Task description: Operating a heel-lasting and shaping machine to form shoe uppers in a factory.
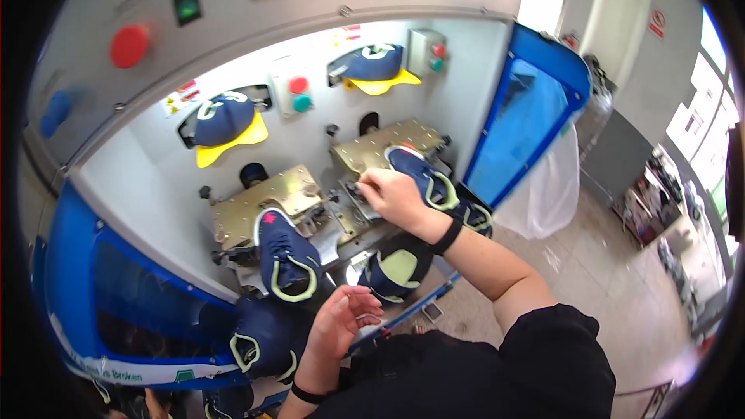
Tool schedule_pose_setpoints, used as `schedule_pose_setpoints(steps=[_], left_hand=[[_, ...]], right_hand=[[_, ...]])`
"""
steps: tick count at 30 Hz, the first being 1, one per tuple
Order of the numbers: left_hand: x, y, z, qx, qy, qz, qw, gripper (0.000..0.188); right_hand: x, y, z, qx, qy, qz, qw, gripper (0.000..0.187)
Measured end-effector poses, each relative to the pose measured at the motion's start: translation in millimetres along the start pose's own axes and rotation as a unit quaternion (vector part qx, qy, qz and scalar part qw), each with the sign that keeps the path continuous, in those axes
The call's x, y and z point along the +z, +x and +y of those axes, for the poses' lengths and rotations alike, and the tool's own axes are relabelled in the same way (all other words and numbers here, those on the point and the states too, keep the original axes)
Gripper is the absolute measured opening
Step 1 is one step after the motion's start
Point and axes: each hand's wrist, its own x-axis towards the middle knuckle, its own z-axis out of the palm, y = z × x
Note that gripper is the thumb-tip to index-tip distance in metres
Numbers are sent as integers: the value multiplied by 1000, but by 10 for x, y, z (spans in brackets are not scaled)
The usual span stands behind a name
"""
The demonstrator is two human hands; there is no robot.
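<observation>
The right hand point(394, 195) rests on the heel end of a navy shoe point(425, 178) with lime-green trim, which sits on the right brass-coloured plate point(380, 146) inside the machine. The fingers point(371, 183) are curled down at the shoe's opening; the grip looks narrow and pressed on the shoe, but I cannot tell if it really closes around something. A black band is around this wrist.

The left hand point(340, 322) is lower, near the front edge of the machine. Its grip is wide, the fingers loosely bent, holding nothing. It hangs just beside a navy shoe upper point(264, 337) with a lime loop, which lies at the blue front frame point(93, 295).

Between the 2 hands, a second navy shoe point(287, 257) stands on the left plate point(264, 203), with its green heel loop toward the person. Another dark shoe part with a pale green patch point(397, 268) lies below the right plate.

At the back wall, 2 blue moulds on yellow pads point(225, 122) point(376, 66) hang above the plates, each beside a small box with a red and a green button point(296, 93). Higher on the grey panel there are large red buttons point(129, 45) and a green square light point(187, 8).
</observation>
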Motion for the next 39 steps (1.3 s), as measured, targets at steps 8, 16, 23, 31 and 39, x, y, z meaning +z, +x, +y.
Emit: schedule_pose_setpoints(steps=[8,16,23,31,39], left_hand=[[-105,474,-217,-85,-13,72,994,26],[34,1471,-556,-136,29,148,979,43],[412,2331,-821,-125,123,197,965,75],[613,2598,-908,-65,71,303,948,39],[1012,2211,-892,-49,68,242,967,26]], right_hand=[[-1270,-1787,1110,369,57,237,897,31],[-797,-3228,1650,781,311,211,498,35],[-548,-3176,2095,718,405,178,538,53],[-1437,-2284,1000,288,148,-17,946,42],[-1806,-1125,930,60,97,-6,993,59]])
